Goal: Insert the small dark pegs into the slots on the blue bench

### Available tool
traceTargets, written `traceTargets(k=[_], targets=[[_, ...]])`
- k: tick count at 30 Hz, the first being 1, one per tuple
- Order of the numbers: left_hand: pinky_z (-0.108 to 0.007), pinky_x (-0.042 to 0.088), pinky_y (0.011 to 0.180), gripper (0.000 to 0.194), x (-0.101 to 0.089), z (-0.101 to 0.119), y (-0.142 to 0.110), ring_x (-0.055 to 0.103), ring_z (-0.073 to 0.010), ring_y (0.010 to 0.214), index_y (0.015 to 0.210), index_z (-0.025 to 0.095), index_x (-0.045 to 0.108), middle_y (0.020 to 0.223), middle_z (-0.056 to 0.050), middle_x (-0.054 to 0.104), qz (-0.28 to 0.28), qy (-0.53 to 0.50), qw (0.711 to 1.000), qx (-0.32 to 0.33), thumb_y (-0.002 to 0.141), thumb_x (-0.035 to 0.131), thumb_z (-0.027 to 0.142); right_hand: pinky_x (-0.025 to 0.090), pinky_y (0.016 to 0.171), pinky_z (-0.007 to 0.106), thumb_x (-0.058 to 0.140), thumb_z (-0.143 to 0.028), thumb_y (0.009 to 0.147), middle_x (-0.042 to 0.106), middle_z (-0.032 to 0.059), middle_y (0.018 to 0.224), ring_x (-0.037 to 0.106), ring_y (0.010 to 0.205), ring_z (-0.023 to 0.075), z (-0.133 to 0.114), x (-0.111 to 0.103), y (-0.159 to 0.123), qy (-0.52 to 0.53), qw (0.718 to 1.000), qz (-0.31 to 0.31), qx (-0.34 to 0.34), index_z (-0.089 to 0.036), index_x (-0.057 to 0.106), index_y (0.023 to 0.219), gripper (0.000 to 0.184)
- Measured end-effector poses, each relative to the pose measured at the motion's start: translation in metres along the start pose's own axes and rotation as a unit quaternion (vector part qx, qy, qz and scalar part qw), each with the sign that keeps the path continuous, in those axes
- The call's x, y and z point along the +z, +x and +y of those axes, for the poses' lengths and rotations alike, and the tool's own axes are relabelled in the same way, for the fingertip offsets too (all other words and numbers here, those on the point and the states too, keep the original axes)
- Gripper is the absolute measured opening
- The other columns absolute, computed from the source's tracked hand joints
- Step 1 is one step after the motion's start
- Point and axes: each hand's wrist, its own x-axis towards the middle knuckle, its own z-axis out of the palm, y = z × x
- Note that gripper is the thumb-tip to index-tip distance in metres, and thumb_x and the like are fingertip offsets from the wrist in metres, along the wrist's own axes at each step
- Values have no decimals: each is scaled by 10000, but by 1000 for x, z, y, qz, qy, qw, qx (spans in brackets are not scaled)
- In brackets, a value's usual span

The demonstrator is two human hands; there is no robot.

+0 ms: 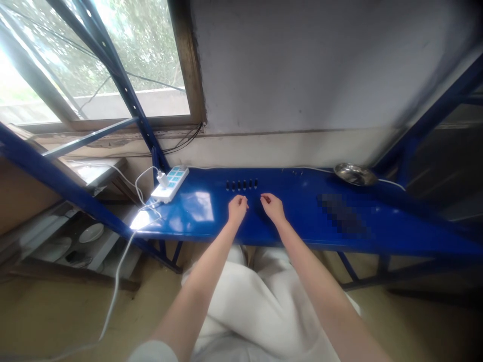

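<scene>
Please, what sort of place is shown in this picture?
Probably a small workshop: a row of small dark parts is set out on a blue bench, with a power strip towards the bench's left end.

Blue table [298, 213], black pieces [239, 185], white power strip [171, 186]

A single camera, worn on the person's head, looks forward and steeply down over the white cloth-covered lap [245, 291]. The bare forearms [204, 271] enter from the bottom edge, and the bare left hand [237, 207] and bare right hand [272, 206] appear small near the centre. The view is wide, set far enough back to span much of the long, glossy blue table [302, 221], the plain grey-white wall [294, 65] behind it, and a brown-framed glass window [151, 55] at upper left.
</scene>
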Motion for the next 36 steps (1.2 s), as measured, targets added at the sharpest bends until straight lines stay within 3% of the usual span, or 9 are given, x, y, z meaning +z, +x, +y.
traceTargets(k=[6,13,21,27,31,36], targets=[[-228,416,584,216,1,-1,1,519,-99,532,716,169,578,575,6,570,0,15,1000,10,813,437,302,418,836,370,485,-282,789,614,102,1038,543,979,233,-4,11,33,-171,985,-4,-10,-150,619,985,272],[-221,409,569,218,0,0,2,515,-95,529,709,176,564,574,15,563,-4,5,1000,-4,814,431,312,366,863,441,516,-342,773,556,127,1127,461,1071,287,-8,24,63,-231,973,-1,27,-162,623,944,271],[-214,415,535,231,0,4,0,500,-89,503,720,162,559,586,4,562,-8,9,1000,-17,824,417,311,359,845,438,519,-296,775,580,130,1083,480,1040,278,-9,38,73,-230,973,23,18,-156,628,879,206],[-207,419,548,243,1,1,1,512,-85,528,742,151,571,601,2,563,-9,3,1000,-14,831,421,320,370,815,391,506,-284,790,661,74,888,579,844,217,-18,31,60,-109,992,50,45,-160,618,868,184],[-208,436,573,251,3,-2,4,539,-94,594,901,167,596,667,-5,580,5,-18,1000,5,812,490,376,371,780,362,487,-285,809,675,68,875,593,765,197,-20,27,35,-67,994,73,-43,-172,624,924,211],[-198,453,555,446,3,0,2,536,-85,606,1166,215,534,786,-16,607,13,-36,999,29,773,563,424,317,807,381,442,-195,834,679,83,931,580,856,216,-11,27,11,-155,961,99,-205,-182,661,947,247]])
